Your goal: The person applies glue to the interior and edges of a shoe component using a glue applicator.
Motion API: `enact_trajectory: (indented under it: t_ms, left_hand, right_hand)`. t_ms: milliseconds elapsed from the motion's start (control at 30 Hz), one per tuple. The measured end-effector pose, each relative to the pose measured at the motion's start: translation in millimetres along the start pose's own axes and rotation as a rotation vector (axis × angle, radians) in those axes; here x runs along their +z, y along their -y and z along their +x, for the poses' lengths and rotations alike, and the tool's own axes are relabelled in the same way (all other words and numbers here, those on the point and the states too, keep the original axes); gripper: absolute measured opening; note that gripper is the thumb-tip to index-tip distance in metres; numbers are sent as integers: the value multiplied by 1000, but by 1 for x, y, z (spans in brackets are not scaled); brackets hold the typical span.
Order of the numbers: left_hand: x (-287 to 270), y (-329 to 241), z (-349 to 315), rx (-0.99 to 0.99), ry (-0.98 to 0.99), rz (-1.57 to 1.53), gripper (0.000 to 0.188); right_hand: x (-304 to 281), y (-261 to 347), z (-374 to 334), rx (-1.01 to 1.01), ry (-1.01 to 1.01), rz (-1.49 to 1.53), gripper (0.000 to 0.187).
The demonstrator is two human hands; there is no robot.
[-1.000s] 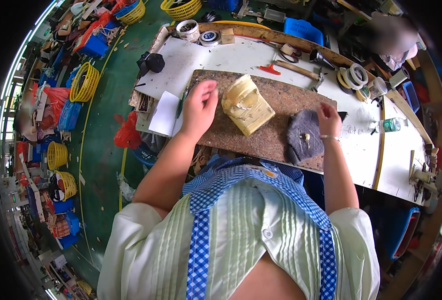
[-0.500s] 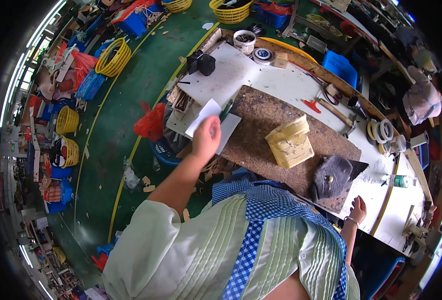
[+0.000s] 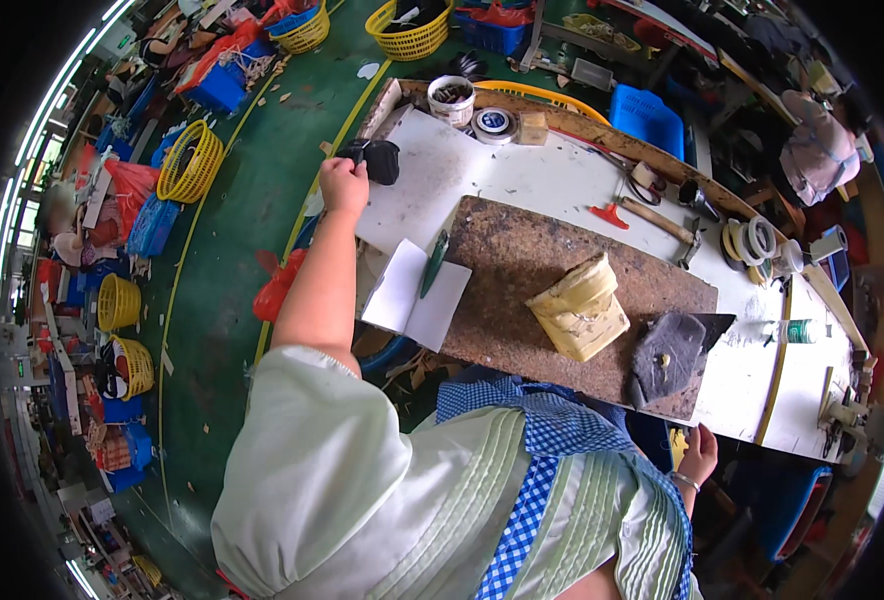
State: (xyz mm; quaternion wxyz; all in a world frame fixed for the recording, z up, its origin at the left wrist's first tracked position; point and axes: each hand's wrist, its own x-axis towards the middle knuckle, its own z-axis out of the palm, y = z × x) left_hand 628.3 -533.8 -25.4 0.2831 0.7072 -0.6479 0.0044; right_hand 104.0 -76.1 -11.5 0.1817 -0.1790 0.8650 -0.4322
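Note:
At the bench's far left corner, my left hand (image 3: 346, 186) has its fingers closed on the near edge of a black, blocky object (image 3: 382, 162); its exact kind is unclear. Closer to me lies an open notebook (image 3: 445, 308) with blank-looking white pages, and a green pen (image 3: 434, 262) rests across it. My right hand (image 3: 700, 456) hangs by the bench's front edge, fingers loosely bent and apart, holding nothing. Nearest to it is a dark grey, pointed pad (image 3: 665, 360). A worn, yellowish block (image 3: 579, 318) sits on the brown board (image 3: 502, 235) between my hands.
Along the bench's raised back edge stand a white tub (image 3: 452, 108), a round tin (image 3: 493, 124), scissors (image 3: 646, 182), a hammer (image 3: 662, 222) and tape rolls (image 3: 755, 240). A green-labelled bottle (image 3: 794, 331) lies at right. Yellow baskets (image 3: 192, 165) stand across the green floor.
My left hand has moved from the notebook away to the black object and closed on it. The notebook's lifted page now lies flatter. My right hand stays low beside the bench edge.

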Motion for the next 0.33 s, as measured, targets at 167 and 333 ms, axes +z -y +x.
enact_trajectory:
  t_ms: [167,333]
  left_hand:
    - [-88,-73,-22,211,-32,-648,13]
    - [-149,-119,-91,464,342,-799,21]
  right_hand:
    - [29,81,-14,-311,57,126,20]
    - [116,250,-85,-1097,526,4,80]
